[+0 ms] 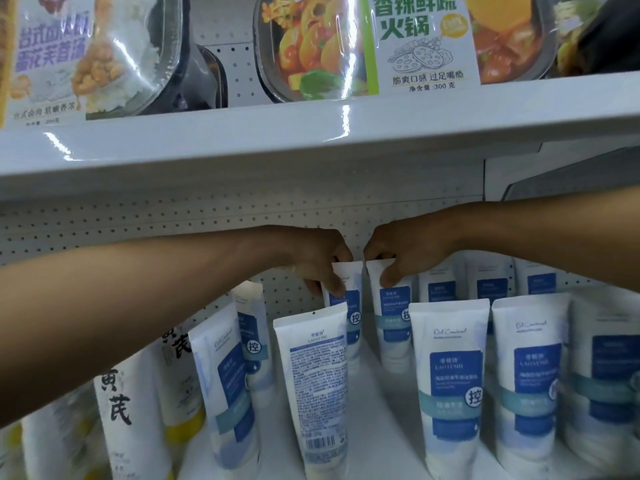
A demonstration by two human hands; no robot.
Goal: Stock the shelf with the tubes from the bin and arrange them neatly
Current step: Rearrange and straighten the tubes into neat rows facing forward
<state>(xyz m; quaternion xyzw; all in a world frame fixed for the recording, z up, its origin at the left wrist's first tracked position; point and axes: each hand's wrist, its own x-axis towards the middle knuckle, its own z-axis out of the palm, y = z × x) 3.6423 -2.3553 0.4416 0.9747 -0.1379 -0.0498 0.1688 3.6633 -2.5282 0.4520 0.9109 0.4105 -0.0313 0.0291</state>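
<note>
Several white tubes with blue labels stand cap-down on the white shelf (381, 455). My left hand (311, 258) pinches the flat top of one tube (349, 306) in the back row. Beside it, my right hand (405, 251) pinches the top of the neighbouring tube (393, 323). Both held tubes stand upright, close together. In front, one tube (317, 386) faces backwards, showing its barcode. Two front-facing tubes (450, 386) (530, 379) stand in the front row to the right. The bin is out of view.
White tubes with black characters and yellow bases (124, 403) stand at the left. A pegboard wall (173, 220) backs the shelf. The upper shelf board (277, 133) overhangs close above my hands, loaded with packaged meals (311, 46).
</note>
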